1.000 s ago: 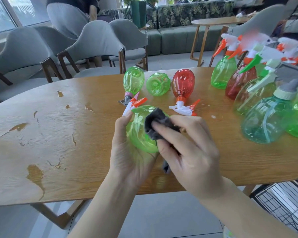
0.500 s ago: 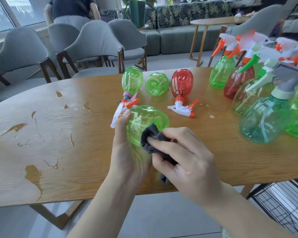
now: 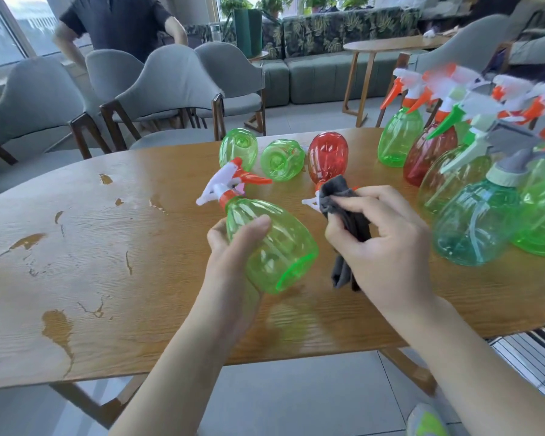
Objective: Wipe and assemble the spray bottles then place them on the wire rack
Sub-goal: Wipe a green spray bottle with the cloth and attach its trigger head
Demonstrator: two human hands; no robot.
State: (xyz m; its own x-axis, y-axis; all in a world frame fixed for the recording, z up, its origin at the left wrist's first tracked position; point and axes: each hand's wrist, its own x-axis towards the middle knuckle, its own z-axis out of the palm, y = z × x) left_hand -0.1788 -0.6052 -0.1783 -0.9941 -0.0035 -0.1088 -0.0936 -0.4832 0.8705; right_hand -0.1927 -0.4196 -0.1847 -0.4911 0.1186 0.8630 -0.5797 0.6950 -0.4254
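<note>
- I am holding a green spray bottle [image 3: 269, 247] in my left hand [image 3: 233, 265], tilted above the counter [image 3: 107, 278], its white and orange trigger head [image 3: 228, 184] pointing away from me and its base toward me.
- My left fingers [image 3: 252, 225] are wrapping around the bottle's body, thumb lying across its top.
- My right hand [image 3: 381, 243] is hovering just right of that bottle, apart from it, fingers closing on a bunched grey cloth [image 3: 346, 228] whose tail is hanging toward the counter.
- Beyond the held bottle, two green bottles [image 3: 282, 158] and a red bottle [image 3: 328, 158] are lying on the counter; a loose white trigger [image 3: 310, 202] is peeking out behind the cloth, perhaps attached to the red one, though I cannot tell.
- To the right of the held bottle, a cluster of upright assembled bottles [image 3: 472, 221] is standing, its tops blurring.
- The wire rack [image 3: 535, 357] is showing below the counter's edge, to the right of the held bottle.
</note>
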